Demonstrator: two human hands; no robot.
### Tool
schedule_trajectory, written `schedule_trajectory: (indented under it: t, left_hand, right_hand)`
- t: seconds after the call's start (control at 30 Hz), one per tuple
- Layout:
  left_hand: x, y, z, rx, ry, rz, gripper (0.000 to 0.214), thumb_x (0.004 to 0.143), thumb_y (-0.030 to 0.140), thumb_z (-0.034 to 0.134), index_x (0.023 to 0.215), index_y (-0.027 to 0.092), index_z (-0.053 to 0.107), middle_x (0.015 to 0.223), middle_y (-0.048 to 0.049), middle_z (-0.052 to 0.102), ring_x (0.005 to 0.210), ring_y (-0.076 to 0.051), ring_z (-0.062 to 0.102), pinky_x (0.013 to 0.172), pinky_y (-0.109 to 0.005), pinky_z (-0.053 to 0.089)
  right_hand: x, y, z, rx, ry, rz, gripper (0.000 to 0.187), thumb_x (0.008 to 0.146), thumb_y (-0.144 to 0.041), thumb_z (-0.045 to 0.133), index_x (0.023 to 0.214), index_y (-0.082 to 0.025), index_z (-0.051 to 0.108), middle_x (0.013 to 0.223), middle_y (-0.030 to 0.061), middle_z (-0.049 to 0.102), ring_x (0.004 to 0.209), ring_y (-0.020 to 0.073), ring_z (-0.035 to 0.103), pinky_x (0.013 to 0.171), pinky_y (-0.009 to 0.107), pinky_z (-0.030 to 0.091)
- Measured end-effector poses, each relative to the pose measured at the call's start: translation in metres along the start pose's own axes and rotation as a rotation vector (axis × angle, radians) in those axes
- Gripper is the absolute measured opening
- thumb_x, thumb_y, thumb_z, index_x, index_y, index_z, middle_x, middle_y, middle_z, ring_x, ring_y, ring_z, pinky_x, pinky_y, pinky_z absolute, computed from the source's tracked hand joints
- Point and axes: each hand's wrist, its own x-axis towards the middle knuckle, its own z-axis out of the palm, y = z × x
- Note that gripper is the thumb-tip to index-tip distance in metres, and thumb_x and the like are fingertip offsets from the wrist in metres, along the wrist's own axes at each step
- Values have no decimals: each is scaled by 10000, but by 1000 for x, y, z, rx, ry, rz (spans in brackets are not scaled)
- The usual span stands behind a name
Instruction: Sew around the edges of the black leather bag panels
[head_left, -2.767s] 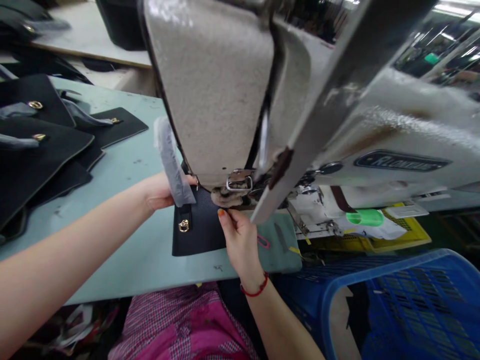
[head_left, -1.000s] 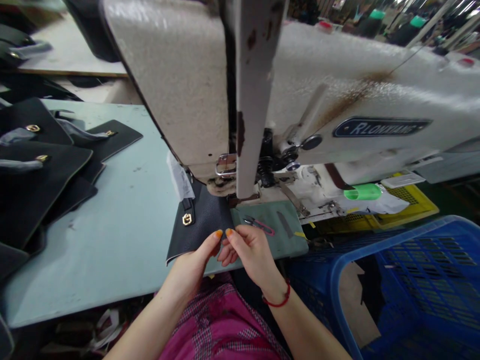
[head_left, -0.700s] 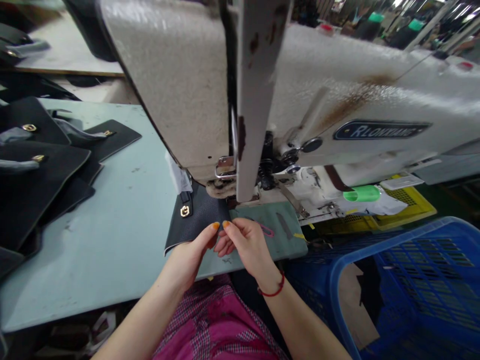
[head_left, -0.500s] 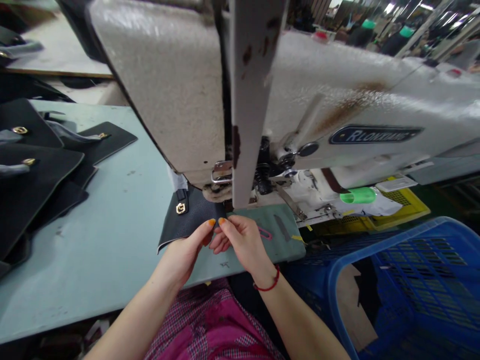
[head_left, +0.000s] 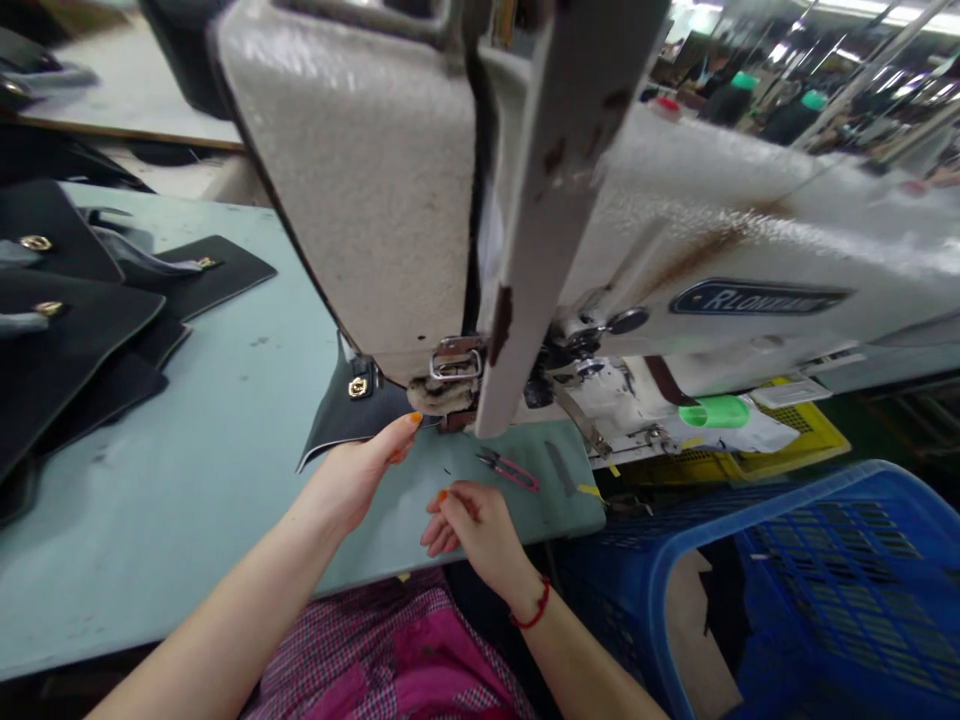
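Observation:
A black leather piece [head_left: 341,418] with a gold clasp [head_left: 358,387] lies on the table under the sewing machine head [head_left: 360,200]. My left hand [head_left: 364,478] pinches its near edge between thumb and fingers, just left of the presser foot [head_left: 457,418]. My right hand [head_left: 480,528] is apart from the leather, low over the table's front edge. Its fingers are curled, with the thumb against the index finger; anything between them is too small to make out. Pink-handled thread snips [head_left: 511,470] lie on the table beyond my right hand.
Several black leather pieces [head_left: 67,350] with gold clasps are piled at the left of the pale green table [head_left: 232,480]. At the lower right stands a blue plastic basket [head_left: 667,590] with scraps inside. A yellow crate [head_left: 814,425] and green roll [head_left: 716,412] are behind it.
My right hand has left the leather edge and come back towards me, uncovering the snips. My left hand keeps its pinch, and the leather's near-left edge has shifted slightly up and left.

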Motion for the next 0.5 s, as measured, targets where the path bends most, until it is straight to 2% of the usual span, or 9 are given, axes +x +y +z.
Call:
schedule_trajectory:
  t: [0.17,0.33,0.5]
  left_hand:
    - [9,2,-1,1,1,13,410,720,473,744,563,182,503,574,29,439,580,-120,376,580,-277,323]
    - [14,2,-2,-16,24,52,374,708,430,770,566,178,533,576,24,463,574,-122,385,570,-281,319]
    - [15,1,1,-69,49,108,374,684,395,798,586,181,508,574,41,453,553,-110,366,538,-269,302]
  right_hand:
    - [-5,27,-4,-79,32,23,364,885,-469,526,844,-125,637,635,38,693,486,100,621,478,173,419]
    - [-4,28,-3,-136,25,-1,285,895,-377,512,843,-130,644,635,24,682,487,87,611,476,160,416]
    - [-6,25,-3,-171,26,4,315,910,-408,504,851,-134,648,636,27,683,493,94,615,484,165,419]
